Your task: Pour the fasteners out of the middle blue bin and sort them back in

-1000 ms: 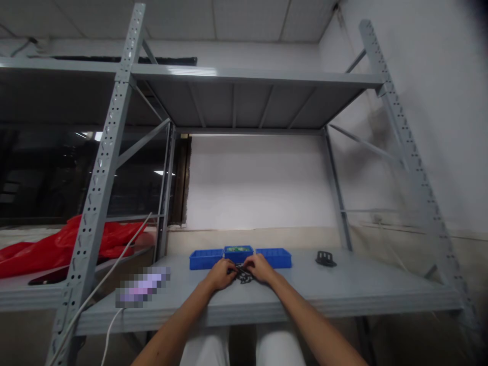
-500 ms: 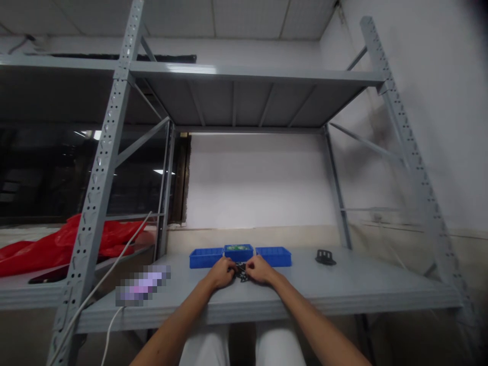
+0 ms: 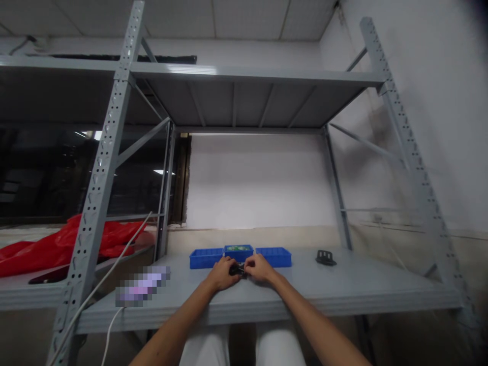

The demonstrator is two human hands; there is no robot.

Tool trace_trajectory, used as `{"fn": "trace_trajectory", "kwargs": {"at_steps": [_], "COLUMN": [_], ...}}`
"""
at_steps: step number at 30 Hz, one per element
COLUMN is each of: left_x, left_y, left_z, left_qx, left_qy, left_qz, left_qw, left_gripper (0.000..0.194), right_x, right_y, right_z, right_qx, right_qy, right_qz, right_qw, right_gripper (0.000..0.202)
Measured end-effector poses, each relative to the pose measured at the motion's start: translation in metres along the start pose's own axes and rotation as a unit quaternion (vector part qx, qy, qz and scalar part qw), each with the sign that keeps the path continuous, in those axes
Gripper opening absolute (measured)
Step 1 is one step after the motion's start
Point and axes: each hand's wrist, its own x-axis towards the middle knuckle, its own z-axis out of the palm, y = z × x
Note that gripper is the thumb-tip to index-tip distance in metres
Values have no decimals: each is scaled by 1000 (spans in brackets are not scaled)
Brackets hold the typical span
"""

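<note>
Just in front of the blue bins, my left hand (image 3: 223, 274) has its fingers curled round a small black part (image 3: 237, 270). My right hand (image 3: 259, 268) is beside it, fingers pinched at the part's right side; what its fingertips grip is too small to make out. The left blue bin (image 3: 206, 258) and the right blue bin (image 3: 274, 257) flank a middle blue bin (image 3: 238, 251) that holds green items.
A black slotted part (image 3: 325, 257) lies to the right on the grey shelf (image 3: 366, 277). A blurred purple object (image 3: 143, 286) and a white cable (image 3: 110, 272) are at the left. Red plastic (image 3: 64, 244) lies beyond the left upright (image 3: 102, 162).
The black part between my hands has changed its orientation and looks more compact. My left hand has turned slightly over it; my right hand has shifted a little left.
</note>
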Motion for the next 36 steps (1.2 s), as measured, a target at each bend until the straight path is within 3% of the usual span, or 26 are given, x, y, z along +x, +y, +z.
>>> {"fn": "trace_trajectory", "kwargs": {"at_steps": [6, 13, 18, 23, 29, 36], "left_x": [0, 2, 1, 2, 5, 7], "left_y": [1, 0, 0, -2, -34, -67], "left_z": [-3, -10, -13, -18, -23, -29], "left_qx": [54, 102, 115, 146, 179, 173], "left_qy": [39, 103, 114, 146, 41, -9], "left_qz": [-62, -158, -184, -196, -204, -149], "left_qw": [996, 977, 970, 959, 962, 974], "left_gripper": [22, 27, 28, 29, 46, 45], "right_x": [-5, -2, 0, 0, -3, -1], "right_y": [2, 6, 5, 2, 5, 6], "right_z": [3, 3, -1, 0, 6, 3], "right_qx": [-9, -57, -79, -72, -61, -87], "right_qy": [-41, 29, 66, 47, -13, 36], "right_qz": [-24, -12, 6, -4, -28, -25], "right_qw": [999, 998, 995, 996, 998, 995], "right_gripper": [17, 20, 21, 19, 15, 18]}}
